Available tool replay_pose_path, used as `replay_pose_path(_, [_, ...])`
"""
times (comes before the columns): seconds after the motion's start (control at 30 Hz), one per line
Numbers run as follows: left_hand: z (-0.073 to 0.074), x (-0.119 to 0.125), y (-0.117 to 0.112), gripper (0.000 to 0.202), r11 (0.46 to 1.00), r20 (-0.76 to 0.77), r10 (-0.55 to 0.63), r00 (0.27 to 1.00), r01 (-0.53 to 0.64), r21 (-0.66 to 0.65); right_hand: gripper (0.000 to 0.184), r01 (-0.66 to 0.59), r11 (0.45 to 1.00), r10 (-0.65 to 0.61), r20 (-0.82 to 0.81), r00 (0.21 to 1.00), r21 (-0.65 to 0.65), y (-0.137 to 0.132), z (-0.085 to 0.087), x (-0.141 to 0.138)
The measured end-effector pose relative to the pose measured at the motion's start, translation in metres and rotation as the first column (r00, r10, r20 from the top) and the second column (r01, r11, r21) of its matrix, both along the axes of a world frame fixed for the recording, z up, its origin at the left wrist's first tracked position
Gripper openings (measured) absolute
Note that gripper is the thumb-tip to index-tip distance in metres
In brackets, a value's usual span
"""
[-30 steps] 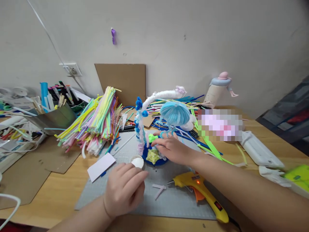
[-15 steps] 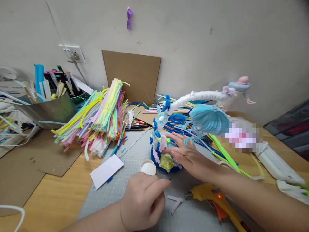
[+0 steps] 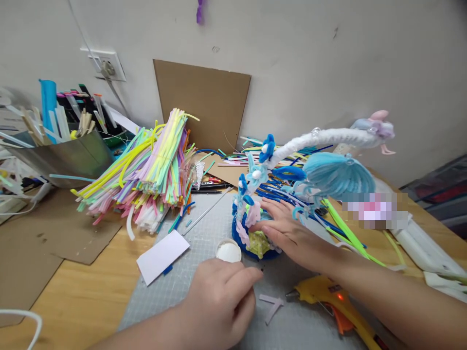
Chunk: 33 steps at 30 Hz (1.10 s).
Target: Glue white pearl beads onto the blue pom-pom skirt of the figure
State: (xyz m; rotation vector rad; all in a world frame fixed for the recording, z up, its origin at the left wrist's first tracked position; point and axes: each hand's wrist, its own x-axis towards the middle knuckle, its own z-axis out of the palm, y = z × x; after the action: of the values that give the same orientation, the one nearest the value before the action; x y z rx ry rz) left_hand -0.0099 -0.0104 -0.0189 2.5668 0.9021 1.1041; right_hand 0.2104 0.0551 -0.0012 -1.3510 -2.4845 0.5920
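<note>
My right hand (image 3: pixel 292 236) reaches to the foot of a pipe-cleaner sculpture (image 3: pixel 310 143), its fingers extended around the lower part and touching a pink piece (image 3: pixel 253 214) there. The sculpture has a round blue base, a white arched stem with blue flowers, and a hanging light-blue fan-like dome (image 3: pixel 337 175). A yellow-green star shape (image 3: pixel 258 244) sits on the base below my thumb. My left hand (image 3: pixel 222 301) is closed in front, index finger and thumb curled together; whatever they hold is hidden. Just beyond it lies a round white lid or dish (image 3: pixel 228 251).
A yellow glue gun (image 3: pixel 324 296) with a lit red light lies under my right forearm, near pale strips (image 3: pixel 272 305). Pipe-cleaner bundles (image 3: pixel 146 170), a metal tub (image 3: pixel 69 158) and a white card (image 3: pixel 163 256) are at left. Cardboard (image 3: pixel 204 104) leans on the wall.
The view has shifted slightly. The sculpture's arched top and dome now appear farther right and larger, while my right hand stays at its base. My left hand keeps its closed shape.
</note>
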Motion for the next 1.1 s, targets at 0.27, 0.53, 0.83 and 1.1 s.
replay_pose_path(0.27, [-0.002, 0.0, 0.002, 0.02, 0.998, -0.098, 0.016, 0.995, -0.022, -0.062, 0.043, -0.017, 1.0, 0.018, -0.027, 0.999, 0.016, 0.001, -0.003, 0.002])
replay_pose_path(0.53, [0.001, 0.003, 0.005, 0.017, 0.971, -0.21, 0.13, 0.969, -0.167, -0.173, 0.042, -0.02, 0.999, 0.021, -0.023, 1.0, 0.037, 0.002, -0.003, 0.0])
replay_pose_path(0.83, [0.002, 0.003, 0.009, 0.02, 0.932, -0.246, 0.15, 0.958, -0.22, -0.288, 0.038, -0.028, 0.999, 0.028, -0.033, 0.999, 0.02, 0.001, 0.0, 0.001])
replay_pose_path(1.1, [0.005, 0.006, 0.009, 0.022, 0.907, -0.214, 0.272, 0.938, -0.324, -0.268, 0.032, 0.198, 0.971, -0.232, -0.337, 0.913, -0.132, 0.003, -0.005, 0.015])
